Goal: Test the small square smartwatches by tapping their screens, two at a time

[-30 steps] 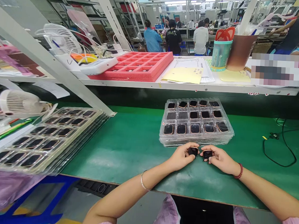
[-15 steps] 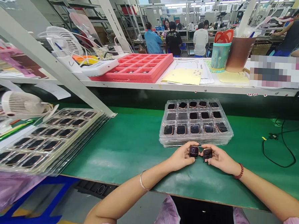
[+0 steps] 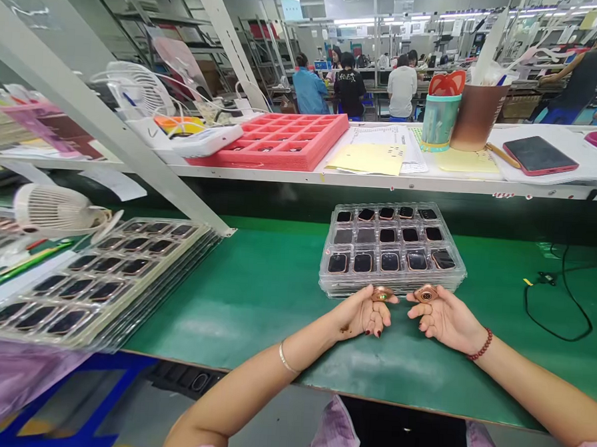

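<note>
My left hand (image 3: 362, 313) is closed on a copper-coloured smartwatch case (image 3: 382, 294), held by its edge with the underside partly turned up and a small green glow on it. A second smartwatch case (image 3: 426, 294) sits between the fingers of my right hand (image 3: 448, 319). Its copper back with round sensor contacts faces me. Neither case has a strap that I can see. Both hands are raised just in front of a stack of clear plastic trays (image 3: 392, 290), whose top one carries rows of black-screened watch cases.
At the left stands another stack of clear trays (image 3: 168, 278) with watch cases, beside a small white fan (image 3: 54, 209). A black cable (image 3: 556, 317) lies to the right. Along the shelf are a red foam tray (image 3: 283, 139), papers, cups and a phone (image 3: 539, 156).
Both hands have turned palm up. The watch cases, earlier screen towards me, now show their copper backs, and a green light is visible on the left one.
</note>
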